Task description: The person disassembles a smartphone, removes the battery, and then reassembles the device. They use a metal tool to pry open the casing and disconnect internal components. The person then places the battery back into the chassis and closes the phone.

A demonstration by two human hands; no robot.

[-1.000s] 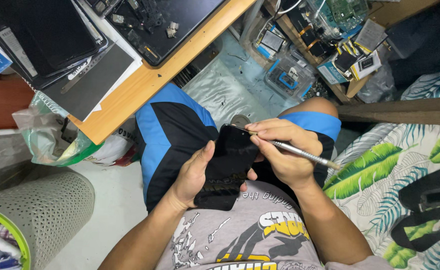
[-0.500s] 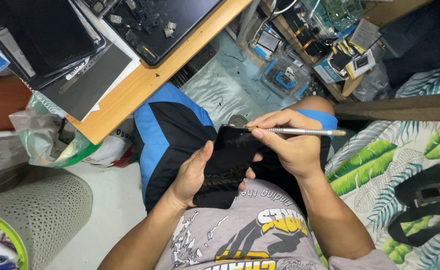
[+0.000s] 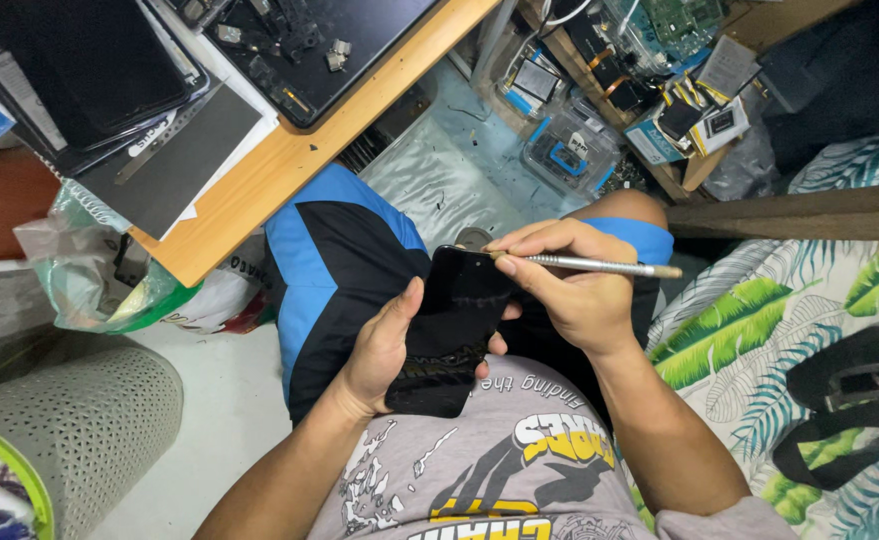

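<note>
Left hand (image 3: pixel 384 350) cradled the black phone (image 3: pixel 451 330) over the lap, steadying it; right hand (image 3: pixel 569 290) pinched a metal tool (image 3: pixel 589 265), tip at phone's top edge.

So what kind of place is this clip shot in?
Most likely a small, cramped electronics repair corner. The left hand holds a black slab-shaped phone while the right hand works a slim silver metal tool at its top edge. An opened black laptop chassis lies on the wooden desk, and green circuit boards fill shelves.
</note>
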